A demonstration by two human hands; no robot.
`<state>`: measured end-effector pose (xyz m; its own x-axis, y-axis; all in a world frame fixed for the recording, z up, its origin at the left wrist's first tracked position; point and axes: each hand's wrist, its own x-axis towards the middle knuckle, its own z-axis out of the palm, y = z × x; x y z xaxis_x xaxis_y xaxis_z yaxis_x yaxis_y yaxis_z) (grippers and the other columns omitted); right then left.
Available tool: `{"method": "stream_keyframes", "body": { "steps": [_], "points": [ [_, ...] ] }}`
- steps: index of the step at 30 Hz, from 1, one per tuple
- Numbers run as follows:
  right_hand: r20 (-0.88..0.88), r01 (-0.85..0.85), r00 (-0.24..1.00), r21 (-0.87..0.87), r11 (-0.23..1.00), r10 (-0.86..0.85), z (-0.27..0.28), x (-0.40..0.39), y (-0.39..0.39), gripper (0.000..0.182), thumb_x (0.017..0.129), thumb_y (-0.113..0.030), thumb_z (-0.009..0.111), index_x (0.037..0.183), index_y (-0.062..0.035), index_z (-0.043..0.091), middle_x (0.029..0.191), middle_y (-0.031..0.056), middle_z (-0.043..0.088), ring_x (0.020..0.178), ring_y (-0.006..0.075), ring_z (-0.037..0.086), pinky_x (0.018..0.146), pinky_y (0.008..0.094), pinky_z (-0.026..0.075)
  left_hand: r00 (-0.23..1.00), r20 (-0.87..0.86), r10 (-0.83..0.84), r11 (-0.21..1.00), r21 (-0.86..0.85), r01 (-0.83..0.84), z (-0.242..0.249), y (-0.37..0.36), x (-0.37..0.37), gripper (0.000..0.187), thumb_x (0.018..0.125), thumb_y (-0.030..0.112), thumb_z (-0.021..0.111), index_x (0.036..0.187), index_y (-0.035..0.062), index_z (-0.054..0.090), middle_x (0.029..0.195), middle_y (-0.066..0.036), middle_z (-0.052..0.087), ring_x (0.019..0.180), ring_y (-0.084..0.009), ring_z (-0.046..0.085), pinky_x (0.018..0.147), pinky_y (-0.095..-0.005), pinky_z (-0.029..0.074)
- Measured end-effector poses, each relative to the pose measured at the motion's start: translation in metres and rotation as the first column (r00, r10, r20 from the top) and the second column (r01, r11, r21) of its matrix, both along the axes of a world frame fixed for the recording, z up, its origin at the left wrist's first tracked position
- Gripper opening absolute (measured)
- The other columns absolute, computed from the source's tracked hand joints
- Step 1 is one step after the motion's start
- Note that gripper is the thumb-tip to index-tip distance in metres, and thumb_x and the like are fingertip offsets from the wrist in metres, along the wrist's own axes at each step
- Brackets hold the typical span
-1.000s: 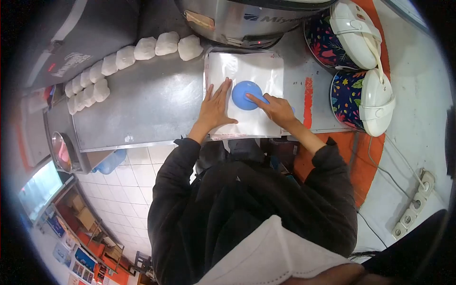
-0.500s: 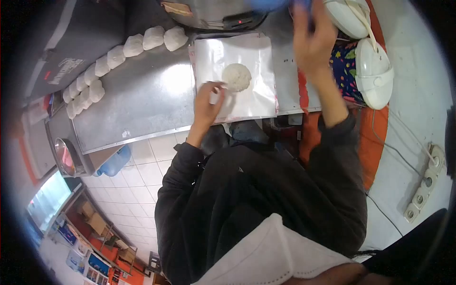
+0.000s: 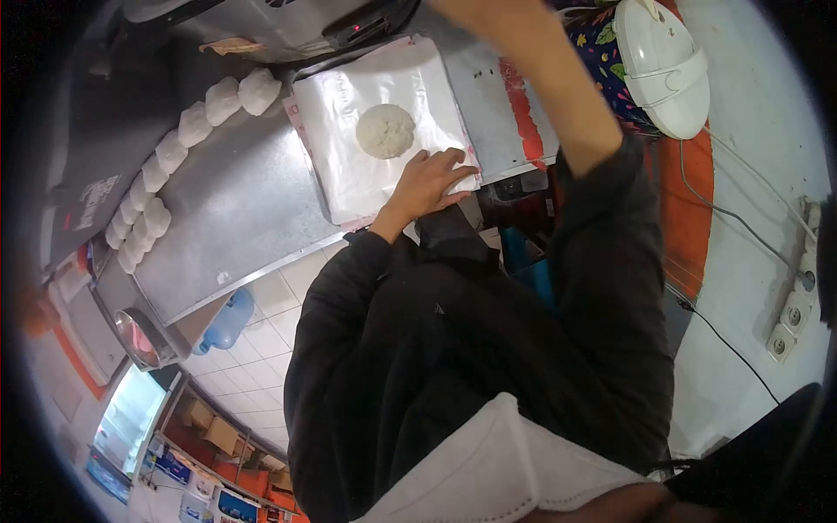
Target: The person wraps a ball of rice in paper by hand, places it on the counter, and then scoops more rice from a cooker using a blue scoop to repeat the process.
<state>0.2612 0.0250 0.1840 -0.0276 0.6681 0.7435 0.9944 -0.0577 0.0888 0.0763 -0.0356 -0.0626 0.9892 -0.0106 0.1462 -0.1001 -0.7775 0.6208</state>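
A round white mound of what looks like cooked rice (image 3: 385, 132) rests on a stack of shiny white sheets (image 3: 336, 179). My left hand (image 3: 427, 186) lies on the near right corner of the stack, its fingers apart and touching the top sheet. The rice is just beyond that hand, not in contact with it. Up at the top edge of the view is my right hand (image 3: 495, 19), reaching away past the stack. Its fingers are cut off by the frame, so whatever it holds or touches is hidden.
Several white rounded bundles (image 3: 193, 125) line the back left of the metal table (image 3: 235, 200). A dark appliance (image 3: 301, 30) stands behind the sheets. At right is a patterned container with a white lid (image 3: 667, 65); cables and a power strip (image 3: 798, 305) lie beyond.
My left hand has gone from beside the rice to the sheets' near right corner. My right hand has moved up and left, partly out of view. The camera has turned.
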Motion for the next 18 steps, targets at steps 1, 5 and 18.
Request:
{"method": "stream_keyframes", "body": {
  "steps": [1,5,18],
  "points": [
    [-0.172,-0.091,0.980,0.088,0.992,0.105,-0.013,-0.005,-0.018,0.023,0.078,-0.006,0.058,0.100,-0.0051,0.066,0.097,0.0113,0.060,0.088,0.0293,0.058,0.082,0.0421,0.042,1.000,0.011,-0.017,0.999,0.049,0.016,-0.001,0.000,0.001,0.036,0.079,0.034,0.065,0.112,0.0220,0.059,0.111,-0.002,0.053,0.098,-0.0186,0.054,0.076,-0.0356,0.043],
    [-0.422,-0.132,0.903,-0.092,0.987,0.082,-0.111,-0.010,-0.100,0.025,0.077,-0.007,0.063,0.101,-0.0129,0.067,0.081,0.0070,0.059,0.080,0.0246,0.055,0.078,0.0357,0.040,0.998,0.031,-0.046,0.995,0.092,0.043,0.001,0.000,0.003,0.037,0.080,0.036,0.063,0.114,0.0221,0.058,0.111,-0.002,0.054,0.098,-0.0186,0.054,0.077,-0.0360,0.043],
    [-0.927,-0.026,-0.137,-0.349,0.937,-0.350,-0.225,-0.081,-0.239,0.011,0.087,-0.003,0.056,0.096,0.0008,0.063,0.085,0.0077,0.066,0.076,0.0106,0.063,0.067,0.0240,0.048,0.989,-0.052,-0.135,0.990,0.040,0.137,0.000,0.007,0.006,0.033,0.083,0.032,0.059,0.115,0.0227,0.059,0.112,-0.004,0.054,0.097,-0.0194,0.054,0.076,-0.0361,0.041]
  ]
}}
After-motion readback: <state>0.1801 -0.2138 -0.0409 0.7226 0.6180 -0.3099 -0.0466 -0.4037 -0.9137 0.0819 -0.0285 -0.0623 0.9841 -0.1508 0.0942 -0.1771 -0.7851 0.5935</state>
